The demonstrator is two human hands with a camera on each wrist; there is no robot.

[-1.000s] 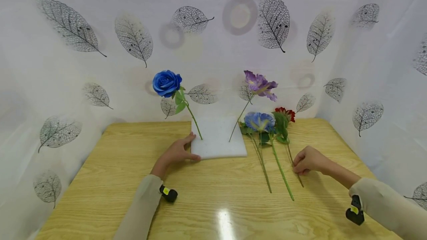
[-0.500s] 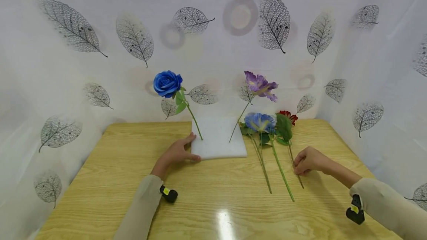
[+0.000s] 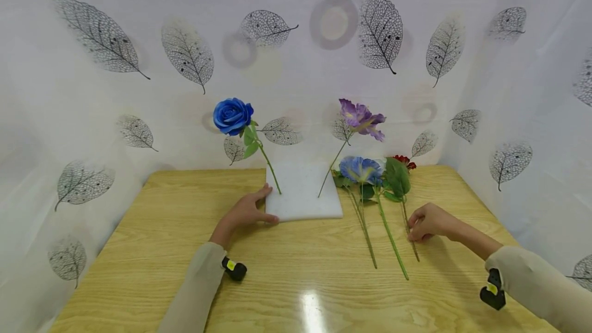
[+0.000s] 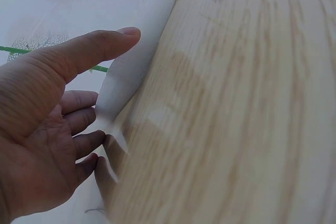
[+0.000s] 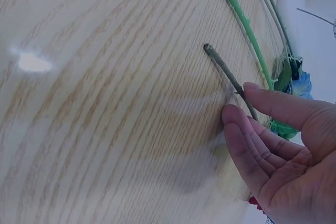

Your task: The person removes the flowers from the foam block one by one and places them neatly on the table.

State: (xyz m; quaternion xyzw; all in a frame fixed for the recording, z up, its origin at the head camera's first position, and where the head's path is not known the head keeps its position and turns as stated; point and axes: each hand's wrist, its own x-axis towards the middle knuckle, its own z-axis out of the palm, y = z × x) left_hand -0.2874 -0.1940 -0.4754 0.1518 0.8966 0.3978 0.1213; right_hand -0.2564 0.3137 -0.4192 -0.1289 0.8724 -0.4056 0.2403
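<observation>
Right hand (image 5: 291, 171) pinches dark stem (image 5: 224, 65) near its end; bright green stem (image 5: 242, 18) lies nearby on wood-grain table (image 5: 115, 108).

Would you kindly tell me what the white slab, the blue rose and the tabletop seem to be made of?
White slab: probably foam, matte; two stems stand in it.
Blue rose: likely fabric, soft sheen; evenly coloured.
Tabletop: wood or laminate, glossy; grain shows, light reflects.

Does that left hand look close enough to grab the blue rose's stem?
Probably yes: the left hand rests against the edge of the white pad, close to the blue rose's stem, and nothing seems to stand between them.
</observation>
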